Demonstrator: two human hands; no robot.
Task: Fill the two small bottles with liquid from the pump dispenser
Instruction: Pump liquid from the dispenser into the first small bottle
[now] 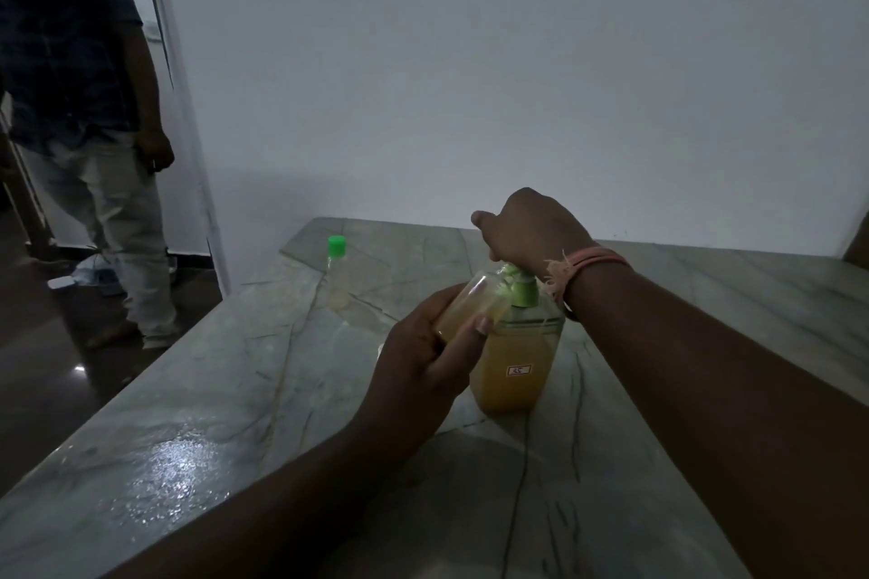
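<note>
Currently the pump dispenser (515, 362) stands upright on the marble table (197, 390), roughly two-thirds full of amber liquid, so I'd judge it heavy enough to stay put under a straight downward press. Right hand (526, 228) sits on top of the green pump head (517, 284), fingers curled over it and pressing; how they lie underneath is hidden. Left hand (423, 353) holds the open small bottle (470, 306) tilted, mouth up against the spout just left of the dispenser neck, thumb and fingers wrapped round its lower half; it looks partly filled. That bottle is probably thin clear plastic: light, a bit squashy, and slick if liquid runs down the side, so grip low on the body, firm but not squeezing, and keep the mouth tight to the spout. The capped bottle (337, 270) with a green lid stands well behind and left of the dispenser; only a little pale liquid shows at its base, so its fill level is unclear. Another person (89, 108) stands far left of the dispenser, off the table.
</note>
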